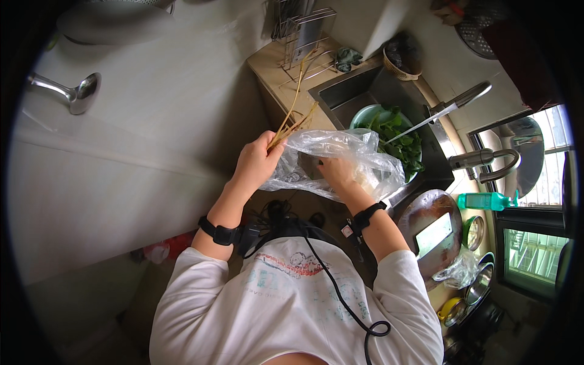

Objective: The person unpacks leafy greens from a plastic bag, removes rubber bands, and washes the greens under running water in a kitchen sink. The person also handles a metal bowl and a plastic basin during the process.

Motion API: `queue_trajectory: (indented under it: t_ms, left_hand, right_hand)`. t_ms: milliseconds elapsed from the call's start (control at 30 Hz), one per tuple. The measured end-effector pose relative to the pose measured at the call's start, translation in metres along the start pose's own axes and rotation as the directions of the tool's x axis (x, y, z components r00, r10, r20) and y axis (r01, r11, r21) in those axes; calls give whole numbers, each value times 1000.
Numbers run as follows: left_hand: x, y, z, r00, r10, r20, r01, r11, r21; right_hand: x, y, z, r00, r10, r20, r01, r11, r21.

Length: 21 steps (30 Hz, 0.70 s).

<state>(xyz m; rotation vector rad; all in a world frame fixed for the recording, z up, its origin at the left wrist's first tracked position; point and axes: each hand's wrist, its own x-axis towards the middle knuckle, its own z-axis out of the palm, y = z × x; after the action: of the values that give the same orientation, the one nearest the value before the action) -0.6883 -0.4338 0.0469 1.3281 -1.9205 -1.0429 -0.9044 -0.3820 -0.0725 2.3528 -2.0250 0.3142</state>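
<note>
My left hand (256, 160) grips a small bunch of dry, yellow-brown stalks (292, 121), which stick up and away from me. The rim of a clear plastic bag (326, 140) meets the fingers of that hand. Inside the bag's opening is my right hand (341, 175); its fingers are partly hidden by the film, and what they hold is unclear. Just beyond the bag, a pale green bowl (360, 115) of leafy greens (404, 141) stands in the metal sink (337, 96). Water runs from the faucet (472, 93) onto the leaves.
A wire rack (326, 13) and a dark green cloth-like item (348, 59) are on the counter beside the sink. To the right are a woven basket (401, 70), a second tap (474, 159), a green bottle (483, 201) and a large worn round lid or board (426, 210).
</note>
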Motion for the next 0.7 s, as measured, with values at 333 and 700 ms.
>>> queue_trajectory:
  t_ms: [333,700]
  left_hand:
    - [-15,4,-5,999,30,11,-29,999,-23]
    - [-18,-1,-21,994,23,-105,-31,997,-74]
  right_hand:
    - [4,-17,-4,1000,-6,14,2,977,212]
    - [18,-49,-7,742,-161,651,196,980,19]
